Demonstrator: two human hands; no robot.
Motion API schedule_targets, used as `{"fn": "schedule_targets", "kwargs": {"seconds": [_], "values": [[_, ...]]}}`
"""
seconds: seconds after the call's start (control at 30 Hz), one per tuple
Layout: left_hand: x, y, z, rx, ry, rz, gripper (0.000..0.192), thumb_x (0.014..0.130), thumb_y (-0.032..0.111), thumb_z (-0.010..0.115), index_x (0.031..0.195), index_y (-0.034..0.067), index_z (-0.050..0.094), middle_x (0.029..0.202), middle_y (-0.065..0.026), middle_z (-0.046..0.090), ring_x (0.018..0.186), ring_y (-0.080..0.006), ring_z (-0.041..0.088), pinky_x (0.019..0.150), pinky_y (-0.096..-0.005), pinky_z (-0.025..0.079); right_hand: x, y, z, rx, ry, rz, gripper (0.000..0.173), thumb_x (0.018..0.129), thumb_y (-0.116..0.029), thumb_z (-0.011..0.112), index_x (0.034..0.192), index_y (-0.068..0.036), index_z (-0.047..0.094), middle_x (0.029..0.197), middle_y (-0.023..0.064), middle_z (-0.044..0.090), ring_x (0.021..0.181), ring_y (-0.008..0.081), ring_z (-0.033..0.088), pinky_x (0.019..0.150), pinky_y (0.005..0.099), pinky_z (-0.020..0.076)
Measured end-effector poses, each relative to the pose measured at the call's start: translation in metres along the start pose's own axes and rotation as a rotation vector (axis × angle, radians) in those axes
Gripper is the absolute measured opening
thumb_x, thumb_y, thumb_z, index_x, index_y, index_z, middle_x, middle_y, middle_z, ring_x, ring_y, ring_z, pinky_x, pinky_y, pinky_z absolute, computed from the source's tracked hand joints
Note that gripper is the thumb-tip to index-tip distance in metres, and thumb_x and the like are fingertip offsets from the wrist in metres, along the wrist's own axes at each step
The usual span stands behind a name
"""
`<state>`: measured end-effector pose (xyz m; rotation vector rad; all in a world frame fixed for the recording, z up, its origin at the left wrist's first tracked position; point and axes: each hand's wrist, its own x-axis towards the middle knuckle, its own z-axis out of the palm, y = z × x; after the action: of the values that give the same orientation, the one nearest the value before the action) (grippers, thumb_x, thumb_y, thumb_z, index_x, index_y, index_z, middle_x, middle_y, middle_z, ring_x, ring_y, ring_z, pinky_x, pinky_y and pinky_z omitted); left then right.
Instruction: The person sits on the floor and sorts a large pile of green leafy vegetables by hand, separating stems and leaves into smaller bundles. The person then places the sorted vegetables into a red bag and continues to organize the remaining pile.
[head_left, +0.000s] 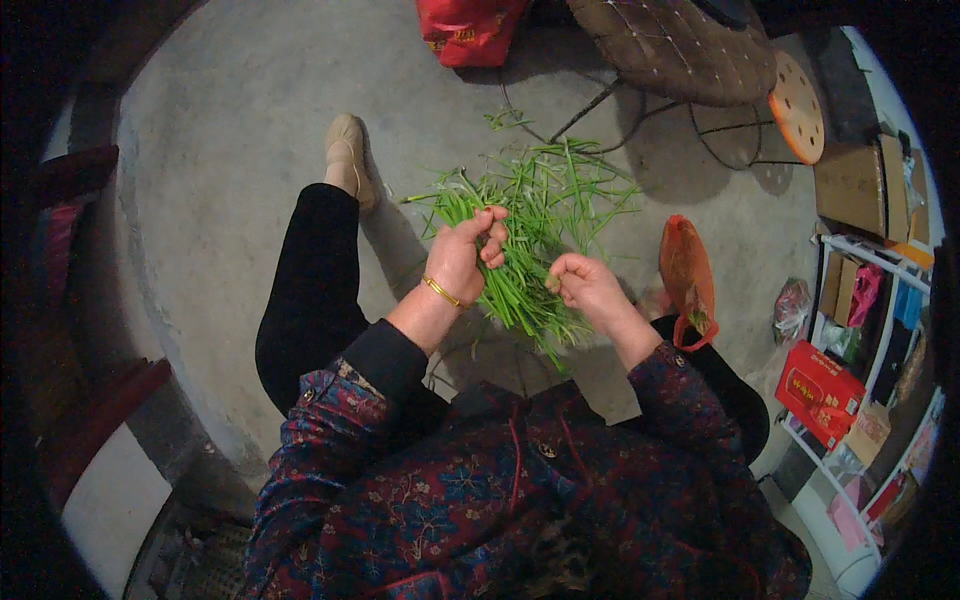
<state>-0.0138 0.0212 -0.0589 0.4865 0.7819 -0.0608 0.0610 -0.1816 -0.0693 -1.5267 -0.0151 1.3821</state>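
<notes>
My left hand is curled around a bunch of long green stalks that look like garlic chives, their lower part hanging toward my lap. My right hand is just right of the bunch, thumb and fingertips pinched together. Whether a thin scrap is between those fingertips is too small to tell. Beyond both hands, a loose heap of similar green stalks lies spread on the concrete floor. The left palm and the part of the bunch under it are hidden.
An orange-red plastic bag is beside my right leg. Ahead are a red bag, a brown quilted seat on metal legs and a round orange-edged stool. A white shelf rack with a red box lines the right.
</notes>
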Motion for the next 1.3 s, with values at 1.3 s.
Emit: {"fn": "schedule_targets", "kwargs": {"seconds": [1.3], "values": [[0.0, -0.025, -0.005, 1.016, -0.122, 0.032, 0.019, 0.079, 0.025, 0.058, 0.075, 0.007, 0.062, 0.056, 0.0054, 0.045, 0.05, -0.0069, 0.037, 0.045, -0.0246, 0.027, 0.033, 0.003, 0.036, 0.216, 0.119, -0.04, 0.016, 0.086, -0.011, 0.04, 0.081, -0.004, 0.053, 0.07, 0.0011, 0.052, 0.057, 0.006, 0.044, 0.048, 0.0195, 0.0343]]}}
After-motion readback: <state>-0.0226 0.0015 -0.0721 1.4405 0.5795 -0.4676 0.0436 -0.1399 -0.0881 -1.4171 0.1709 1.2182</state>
